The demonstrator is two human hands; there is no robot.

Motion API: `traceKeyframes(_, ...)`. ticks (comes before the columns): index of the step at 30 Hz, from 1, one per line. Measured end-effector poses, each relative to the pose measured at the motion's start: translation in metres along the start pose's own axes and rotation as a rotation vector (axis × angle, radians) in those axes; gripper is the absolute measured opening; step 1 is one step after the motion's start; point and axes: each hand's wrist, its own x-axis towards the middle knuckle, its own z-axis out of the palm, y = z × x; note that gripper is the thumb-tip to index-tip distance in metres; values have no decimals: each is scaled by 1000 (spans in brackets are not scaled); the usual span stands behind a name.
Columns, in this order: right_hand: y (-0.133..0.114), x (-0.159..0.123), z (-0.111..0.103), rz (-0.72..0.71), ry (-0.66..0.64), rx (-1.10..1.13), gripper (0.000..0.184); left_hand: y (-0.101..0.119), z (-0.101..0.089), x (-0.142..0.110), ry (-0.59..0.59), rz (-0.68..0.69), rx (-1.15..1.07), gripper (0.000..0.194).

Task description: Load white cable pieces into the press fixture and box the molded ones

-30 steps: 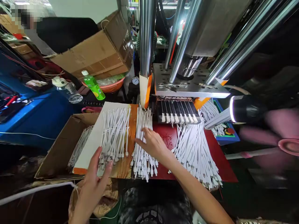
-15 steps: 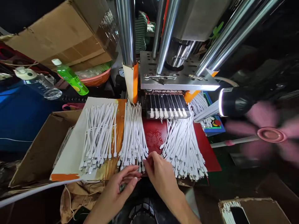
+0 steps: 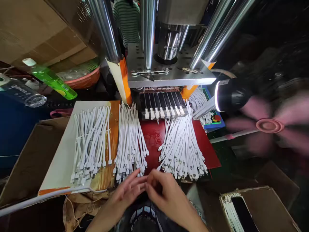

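In the head view my left hand (image 3: 125, 195) is low in the middle, just in front of a middle bundle of white USB cables (image 3: 130, 141). Its fingers are stretched out and nothing shows in it. Beside it, fingertips close to the left ones, my right hand (image 3: 170, 196) has its thumb and fingers curled into a pinch. Whatever they hold, if anything, is hidden. A fanned-out right bundle of white cables (image 3: 184, 148) lies beyond the right hand on a red board (image 3: 153, 138). Further left, another bundle of cables (image 3: 93, 141) rests on a pale board (image 3: 56, 161).
A press plate (image 3: 171, 79) on steel columns stands over a slotted fixture (image 3: 164, 104) with white connector ends. A lamp (image 3: 217, 96) and spinning pink fan (image 3: 269, 125) are at right. Cardboard boxes (image 3: 272, 206), a green bottle (image 3: 51, 79) and a person in stripes (image 3: 127, 22) surround this.
The camera view has shifted, so the scene sits further left. My right hand has drawn back from the middle bundle's cable ends toward my left hand, whose fingers have straightened.
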Motion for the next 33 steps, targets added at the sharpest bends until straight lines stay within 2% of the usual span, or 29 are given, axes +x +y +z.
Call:
traceKeyframes(2,-4,-11,-10,13,-125,0,12,1,10,12,64,31,-258,55)
traceKeyframes(4,-5,-11,-19,58,-133,-57,9,5,19,22,100,61,-374,41)
traceKeyframes(6,-4,0,-24,91,-56,-85,11,8,27,27,114,67,-376,36)
traceKeyframes(8,-4,19,-21,110,37,-102,19,8,31,27,118,56,-339,40)
traceKeyframes(11,-6,43,-6,86,91,-125,20,-1,29,21,146,50,-284,40)
traceKeyframes(13,-6,47,6,43,103,-113,15,-12,21,19,176,57,-268,38)
traceKeyframes(15,-4,37,15,-19,142,-95,12,-21,12,21,170,43,-261,40)
traceKeyframes(18,2,3,13,-138,174,-50,11,-23,7,31,84,-18,-285,50)
traceKeyframes(20,3,-22,2,-180,69,-20,13,-15,14,35,66,-34,-353,54)
traceKeyframes(22,1,-37,-16,-172,-137,-41,17,-3,26,34,89,2,-426,45)
traceKeyframes(24,-2,-35,-33,-120,-302,-100,13,8,38,28,80,81,-445,29)
traceKeyframes(25,-3,-27,-40,-78,-300,-152,6,12,43,25,69,131,-421,26)
traceKeyframes(26,-4,-16,-45,-15,-224,-234,12,15,47,21,58,182,-378,27)
traceKeyframes(28,-1,14,-48,165,57,-483,33,16,49,17,49,242,-250,34)
traceKeyframes(29,2,30,-47,266,187,-620,38,15,49,17,53,246,-173,36)
traceKeyframes(30,5,44,-46,349,263,-735,38,15,48,18,55,240,-93,37)
traceKeyframes(31,9,55,-46,401,282,-811,34,13,47,20,54,229,-14,39)
traceKeyframes(33,15,66,-47,416,266,-832,26,12,44,27,50,200,126,43)
